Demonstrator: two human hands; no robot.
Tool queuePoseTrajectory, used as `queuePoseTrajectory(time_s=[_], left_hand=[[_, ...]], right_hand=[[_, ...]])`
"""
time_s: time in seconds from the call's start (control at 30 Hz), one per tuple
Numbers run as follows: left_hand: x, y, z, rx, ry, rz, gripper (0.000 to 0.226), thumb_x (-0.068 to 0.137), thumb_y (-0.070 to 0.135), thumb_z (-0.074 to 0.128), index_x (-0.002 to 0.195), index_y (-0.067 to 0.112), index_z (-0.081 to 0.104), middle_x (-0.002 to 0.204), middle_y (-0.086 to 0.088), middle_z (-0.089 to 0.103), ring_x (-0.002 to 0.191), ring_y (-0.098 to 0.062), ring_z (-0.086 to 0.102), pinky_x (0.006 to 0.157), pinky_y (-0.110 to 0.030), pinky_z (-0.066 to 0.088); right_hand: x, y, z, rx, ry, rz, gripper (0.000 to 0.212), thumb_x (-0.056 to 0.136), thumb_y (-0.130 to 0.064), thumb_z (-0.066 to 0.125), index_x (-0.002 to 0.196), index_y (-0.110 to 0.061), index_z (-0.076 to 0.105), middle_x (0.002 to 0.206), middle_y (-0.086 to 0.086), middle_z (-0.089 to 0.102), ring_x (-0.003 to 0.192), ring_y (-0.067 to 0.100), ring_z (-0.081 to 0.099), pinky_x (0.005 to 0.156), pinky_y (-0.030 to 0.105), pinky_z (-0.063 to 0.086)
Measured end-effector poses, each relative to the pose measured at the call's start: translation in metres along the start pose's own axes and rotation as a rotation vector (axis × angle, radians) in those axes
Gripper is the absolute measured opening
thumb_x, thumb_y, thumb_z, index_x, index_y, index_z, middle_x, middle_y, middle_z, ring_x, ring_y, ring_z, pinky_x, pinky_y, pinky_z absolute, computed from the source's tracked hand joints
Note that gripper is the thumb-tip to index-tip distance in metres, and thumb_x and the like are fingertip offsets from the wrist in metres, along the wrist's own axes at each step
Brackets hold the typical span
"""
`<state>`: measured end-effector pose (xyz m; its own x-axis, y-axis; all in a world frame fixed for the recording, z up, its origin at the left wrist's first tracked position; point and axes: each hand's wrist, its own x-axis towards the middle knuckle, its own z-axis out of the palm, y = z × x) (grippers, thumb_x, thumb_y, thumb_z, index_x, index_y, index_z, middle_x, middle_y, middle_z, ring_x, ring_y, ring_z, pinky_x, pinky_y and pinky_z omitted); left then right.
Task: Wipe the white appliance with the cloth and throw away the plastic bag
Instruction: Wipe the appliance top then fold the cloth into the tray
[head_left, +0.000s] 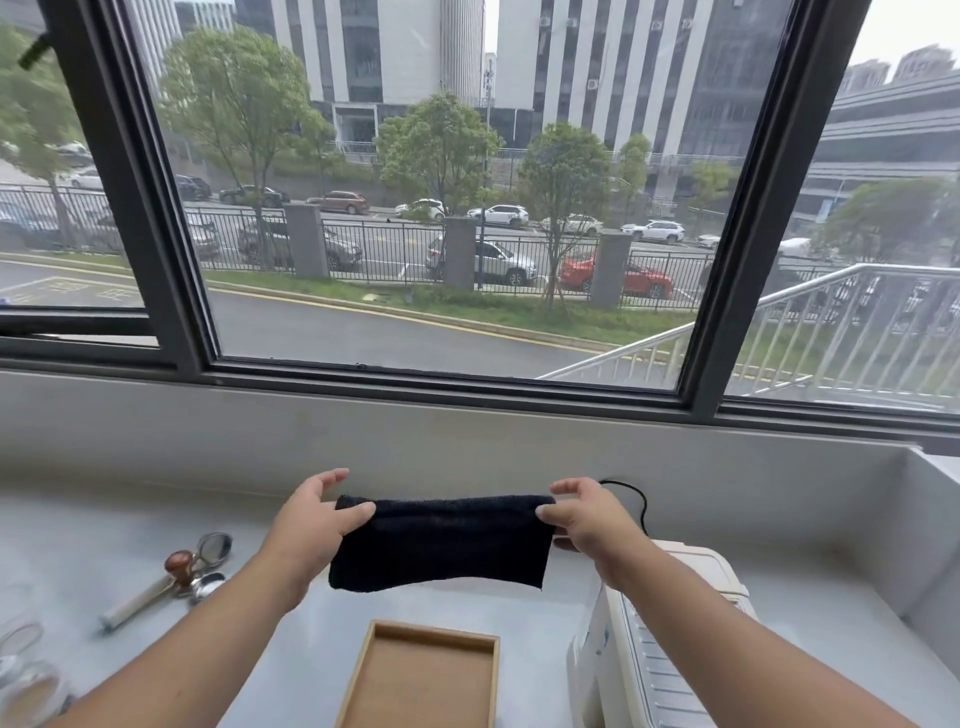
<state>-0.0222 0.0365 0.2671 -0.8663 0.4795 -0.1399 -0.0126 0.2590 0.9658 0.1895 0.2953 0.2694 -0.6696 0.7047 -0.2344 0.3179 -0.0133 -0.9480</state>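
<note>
Grey counter (519, 613) under a street-facing window (447, 197), black cloth (441, 543) stretched above it, left hand (311, 525) and right hand (587, 519) each pinching a top corner, white appliance (649, 649) below the right forearm

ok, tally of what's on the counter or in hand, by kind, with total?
Black cloth, held taut between left hand and right hand: 1
White appliance: 1
Wooden tray: 1
Metal coffee tools: 3
Glass jars, partly cut off: 2
Black cable: 1
Plastic bag: 0 visible
Total: 9
</note>
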Motion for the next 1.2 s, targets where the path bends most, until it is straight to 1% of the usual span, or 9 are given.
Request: queuePoseTrajectory(time_s=[0.1,0.3,0.47,0.77,0.87,0.93,1.07,1.13,1.2], left_hand=[[0.009,-0.005,-0.007,0.095,-0.043,0.037,0.023,0.094,0.016,0.079,0.113,0.027,0.072,0.113,-0.002,0.078,0.110,-0.022,0.071,0.089,-0.036,0.056],[0.032,-0.011,-0.020,0.496,-0.013,0.157,0.008,0.092,0.031,0.078,0.085,0.034,0.075,0.079,0.017,0.077,0.085,-0.010,0.071,0.080,-0.037,0.058],[0.050,-0.013,-0.024,0.722,0.058,0.283,0.019,0.095,0.041,0.072,0.077,0.040,0.068,0.090,0.013,0.062,0.083,-0.007,0.059,0.070,-0.033,0.047],[0.084,-0.029,-0.021,0.876,-0.028,0.138,0.012,0.097,0.043,0.059,0.089,0.036,0.062,0.094,0.015,0.065,0.084,-0.008,0.061,0.066,-0.031,0.049],[0.091,-0.038,-0.022,0.859,-0.142,0.082,0.013,0.091,0.049,0.062,0.097,0.038,0.062,0.102,0.018,0.068,0.091,-0.006,0.063,0.079,-0.033,0.056],[0.093,-0.041,-0.019,0.743,-0.247,0.082,0.039,0.079,0.057,0.070,0.113,0.040,0.061,0.118,0.022,0.062,0.104,-0.006,0.063,0.083,-0.030,0.055],[0.092,-0.025,-0.001,0.530,-0.438,0.179,0.090,0.062,0.066,0.080,0.142,0.051,0.043,0.135,0.025,0.048,0.113,-0.002,0.057,0.070,-0.015,0.048],[0.092,-0.015,0.008,0.491,-0.504,0.235,0.087,0.062,0.063,0.083,0.141,0.052,0.046,0.135,0.030,0.051,0.122,-0.001,0.055,0.077,-0.018,0.049],[0.095,-0.009,0.014,0.420,-0.603,0.230,0.063,0.066,0.054,0.083,0.125,0.047,0.062,0.125,0.030,0.067,0.120,0.001,0.062,0.089,-0.028,0.055]], right_hand=[[0.011,0.000,0.001,-0.121,0.006,-0.068,0.048,0.089,-0.013,0.075,0.129,-0.030,0.055,0.105,0.005,0.072,0.096,0.022,0.072,0.082,0.034,0.058],[0.028,-0.006,0.008,-0.414,0.089,-0.176,0.007,0.089,-0.020,0.075,0.090,-0.027,0.075,0.078,-0.011,0.078,0.067,0.001,0.069,0.067,0.020,0.051],[0.034,-0.025,0.023,-0.380,0.140,-0.224,0.002,0.093,-0.025,0.069,0.093,-0.025,0.070,0.096,-0.004,0.075,0.088,0.015,0.071,0.075,0.029,0.055],[0.034,-0.082,0.064,-0.208,-0.027,-0.314,0.006,0.099,-0.021,0.064,0.102,-0.018,0.068,0.091,0.008,0.069,0.079,0.023,0.063,0.076,0.040,0.053],[0.033,-0.100,0.079,-0.253,-0.087,-0.349,0.004,0.099,-0.022,0.067,0.101,-0.020,0.070,0.088,0.004,0.067,0.078,0.019,0.060,0.075,0.037,0.051],[0.033,-0.111,0.088,-0.364,-0.115,-0.387,0.004,0.098,-0.025,0.068,0.098,-0.027,0.071,0.087,-0.001,0.069,0.075,0.014,0.060,0.073,0.031,0.051],[0.035,-0.128,0.109,-0.591,-0.191,-0.427,0.010,0.095,-0.029,0.070,0.092,-0.039,0.072,0.078,-0.019,0.071,0.066,0.000,0.061,0.061,0.013,0.049],[0.035,-0.134,0.117,-0.665,-0.215,-0.432,0.014,0.094,-0.029,0.070,0.089,-0.042,0.072,0.075,-0.022,0.071,0.063,-0.001,0.061,0.057,0.011,0.046],[0.035,-0.136,0.121,-0.698,-0.226,-0.432,0.015,0.093,-0.030,0.070,0.089,-0.044,0.072,0.076,-0.022,0.071,0.062,-0.001,0.061,0.056,0.010,0.046]])
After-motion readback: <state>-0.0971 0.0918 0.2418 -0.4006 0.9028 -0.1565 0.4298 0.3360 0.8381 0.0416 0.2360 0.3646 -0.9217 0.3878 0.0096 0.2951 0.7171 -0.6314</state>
